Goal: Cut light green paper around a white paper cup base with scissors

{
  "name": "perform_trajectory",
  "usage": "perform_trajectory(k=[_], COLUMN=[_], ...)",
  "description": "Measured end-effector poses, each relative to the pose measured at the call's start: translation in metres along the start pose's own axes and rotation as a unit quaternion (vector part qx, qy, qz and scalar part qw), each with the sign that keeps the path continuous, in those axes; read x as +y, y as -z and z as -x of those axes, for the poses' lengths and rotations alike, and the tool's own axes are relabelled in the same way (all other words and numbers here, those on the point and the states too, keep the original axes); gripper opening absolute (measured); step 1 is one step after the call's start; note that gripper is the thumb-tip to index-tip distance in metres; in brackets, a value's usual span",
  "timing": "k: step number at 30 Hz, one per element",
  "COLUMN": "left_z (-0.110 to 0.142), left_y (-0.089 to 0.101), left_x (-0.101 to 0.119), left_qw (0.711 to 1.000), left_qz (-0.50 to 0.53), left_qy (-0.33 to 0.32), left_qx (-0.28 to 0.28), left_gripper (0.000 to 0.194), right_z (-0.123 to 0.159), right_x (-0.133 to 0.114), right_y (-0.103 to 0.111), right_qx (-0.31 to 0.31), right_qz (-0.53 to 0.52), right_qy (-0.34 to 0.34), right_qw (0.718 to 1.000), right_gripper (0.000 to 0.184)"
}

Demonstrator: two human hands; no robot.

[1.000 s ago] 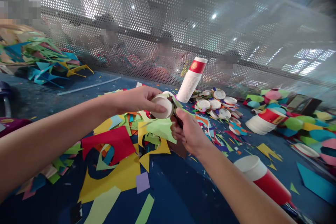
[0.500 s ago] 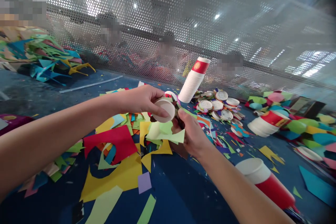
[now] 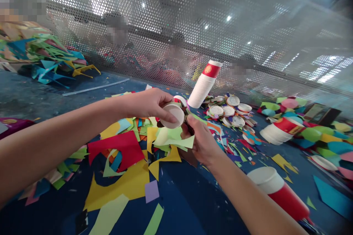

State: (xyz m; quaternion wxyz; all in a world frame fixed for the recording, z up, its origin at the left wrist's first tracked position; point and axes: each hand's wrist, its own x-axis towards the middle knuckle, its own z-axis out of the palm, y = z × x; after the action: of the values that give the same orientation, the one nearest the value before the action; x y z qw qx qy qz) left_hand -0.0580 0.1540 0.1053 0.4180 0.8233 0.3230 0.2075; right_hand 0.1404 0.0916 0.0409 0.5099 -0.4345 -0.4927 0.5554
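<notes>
Between the thumb and fingers of my left hand (image 3: 154,105) is a white paper cup bottom (image 3: 174,116), its round face turned toward me. My right hand (image 3: 203,137) is closed close beside its right edge, thumb pointing up. Something dark shows within the right hand's grip, mostly hidden, and I cannot make out what it is. Light green paper scraps (image 3: 173,137) lie just below both hands. Behind them a tall stack of white paper cups (image 3: 202,86) leans to the right, with a red band on its top cup.
Cut paper, including a red sheet (image 3: 121,148) and a yellow one (image 3: 124,183), covers the blue table (image 3: 182,205). Several cup bottoms (image 3: 228,111) are piled at the back right. A red-and-white cup (image 3: 275,187) lies near my right forearm. A perforated metal screen (image 3: 154,40) stands behind.
Both hands keep nearly the same place and hold on the cup bottom. The view has shifted only slightly.
</notes>
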Motion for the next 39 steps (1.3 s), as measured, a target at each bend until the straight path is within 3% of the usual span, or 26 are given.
perform_trajectory(k=[11,20,26,31,39], left_z=[0.001,0.002,0.002,0.004,0.004], left_y=[0.004,0.012,0.013,0.012,0.011], left_x=[0.002,-0.002,-0.005,-0.003,-0.005], left_qw=[0.999,0.995,0.996,0.996,0.994], left_qz=[0.003,-0.072,-0.060,-0.036,-0.010], left_qy=[-0.001,-0.022,-0.012,-0.015,-0.030], left_qx=[-0.047,-0.059,-0.066,-0.083,-0.101], left_gripper=[0.024,0.027,0.035,0.031,0.049], right_z=[-0.006,0.000,-0.001,0.000,-0.001], right_x=[0.011,-0.003,-0.007,-0.008,-0.006], right_y=[0.007,0.000,0.001,0.002,0.003], right_qx=[-0.017,-0.035,-0.029,-0.039,-0.028], right_qz=[0.017,0.039,0.048,0.063,0.095], right_qy=[-0.005,-0.038,-0.044,-0.053,-0.050], right_qw=[1.000,0.998,0.997,0.996,0.994], right_gripper=[0.048,0.051,0.049,0.048,0.046])
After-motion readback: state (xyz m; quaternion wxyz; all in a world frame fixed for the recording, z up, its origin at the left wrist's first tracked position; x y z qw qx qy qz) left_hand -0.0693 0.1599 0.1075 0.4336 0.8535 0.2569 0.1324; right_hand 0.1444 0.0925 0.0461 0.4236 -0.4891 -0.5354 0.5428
